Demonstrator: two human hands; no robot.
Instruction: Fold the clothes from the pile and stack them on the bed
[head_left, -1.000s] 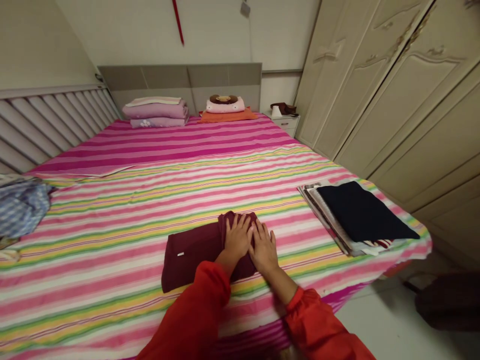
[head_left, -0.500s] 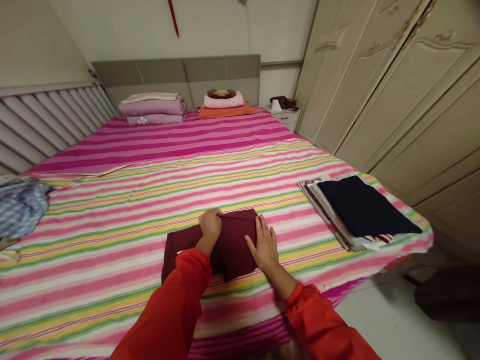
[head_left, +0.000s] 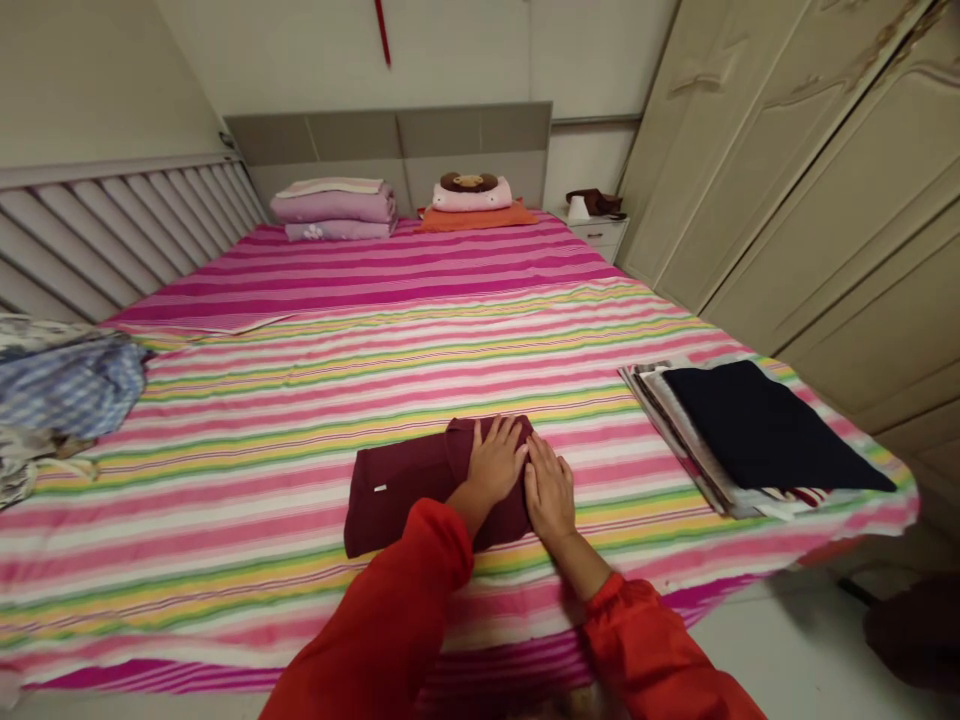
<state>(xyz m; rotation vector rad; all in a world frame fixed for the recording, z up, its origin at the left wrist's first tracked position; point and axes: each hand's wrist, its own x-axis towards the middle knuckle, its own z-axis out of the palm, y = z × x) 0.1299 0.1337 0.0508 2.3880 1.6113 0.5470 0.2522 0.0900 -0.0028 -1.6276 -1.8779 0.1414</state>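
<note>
A maroon garment [head_left: 401,480], partly folded over at its right end, lies on the striped bedsheet [head_left: 247,460] in front of me. A small white tag shows on its left part. My left hand [head_left: 495,465] rests flat on the folded-over part, fingers stretched out. Against the garment's right edge lies my right hand [head_left: 551,490], its fingers extended and palm down. The two hands almost touch at the fingertips. Neither one grips the cloth.
A stack of folded clothes [head_left: 765,425] with a dark navy piece on top lies on the right side of the bed. At the left is a heap of loose clothes [head_left: 75,385]. Folded bedding [head_left: 337,208] and an orange pillow [head_left: 480,217] sit by the headboard [head_left: 337,140]; wardrobes [head_left: 810,200] stand at right.
My left hand has let go of the garment's folded edge and moved right, now flat on the cloth. The flap lies flatter. The right hand stays at the right edge; the view has shifted slightly left.
</note>
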